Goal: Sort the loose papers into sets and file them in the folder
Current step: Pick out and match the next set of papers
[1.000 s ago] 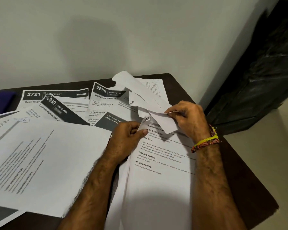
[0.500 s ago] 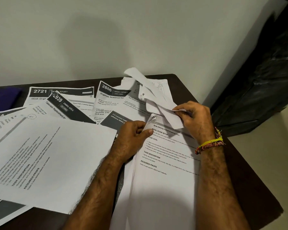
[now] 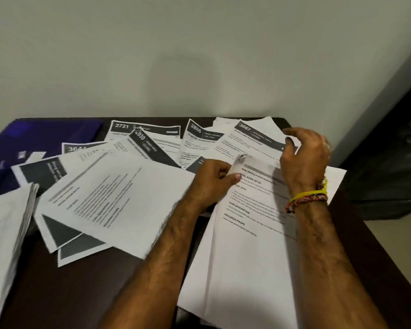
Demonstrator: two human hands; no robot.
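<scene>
While the left hand (image 3: 214,176) pinches the stapled set (image 3: 251,233) at its top corner, the right hand (image 3: 304,160) hovers above it, fingers loosely spread; the purple folder (image 3: 40,141) lies far left of it.

A home or small office room is being shown: a dark wooden desk (image 3: 377,269) is being set against a plain pale wall (image 3: 199,55), printed papers (image 3: 119,200) and a purple folder (image 3: 45,138) being spread across it.
</scene>
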